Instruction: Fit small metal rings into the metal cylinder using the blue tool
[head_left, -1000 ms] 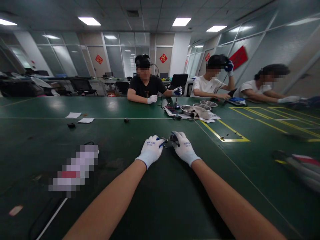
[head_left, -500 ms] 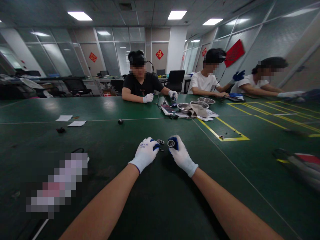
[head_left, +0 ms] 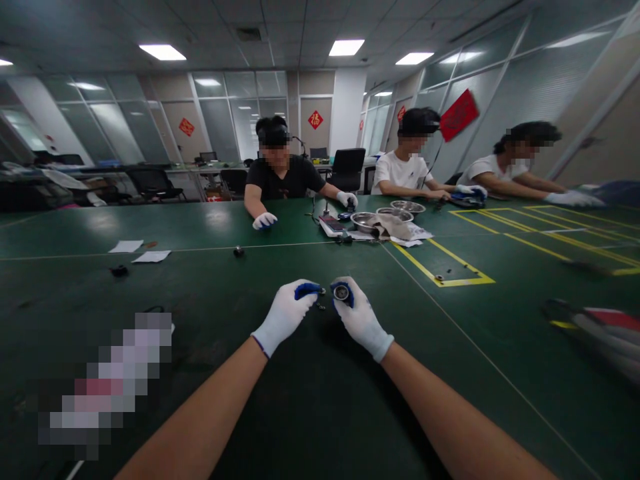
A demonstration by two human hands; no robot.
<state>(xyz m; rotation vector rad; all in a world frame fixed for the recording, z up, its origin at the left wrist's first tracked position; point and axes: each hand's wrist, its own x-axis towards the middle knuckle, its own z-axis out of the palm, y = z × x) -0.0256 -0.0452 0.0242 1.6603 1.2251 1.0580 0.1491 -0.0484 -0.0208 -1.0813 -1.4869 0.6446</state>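
Observation:
My right hand [head_left: 357, 313], in a white glove with blue palm coating, is wrapped round a short round metal cylinder [head_left: 341, 293]. Its open, ringed end faces me. Opposite it, my left hand [head_left: 289, 308], gloved alike, has its fingers pressed together in a pinch just above the table. A small shiny metal piece [head_left: 323, 291] shows right at the left fingertips; whether it is gripped or lies behind them I cannot tell. Slightly nearer to me, tiny dark metal parts [head_left: 321, 307] lie on the green tabletop between the hands.
Farther off lie a small metal part [head_left: 239, 251], a black part [head_left: 119, 271] and white papers [head_left: 152, 257]. Metal bowls [head_left: 364, 223] with a cloth [head_left: 391, 227] stand ahead. Yellow tape [head_left: 467, 283] marks the right side. Three co-workers sit across the table; a blurred-out object [head_left: 117, 373] lies left.
My left hand has turned and its fingers have drawn into a pinch by the small parts. The right hand keeps the cylinder. The view tilted up slightly; the facing co-worker's bare-table hand moved nearer.

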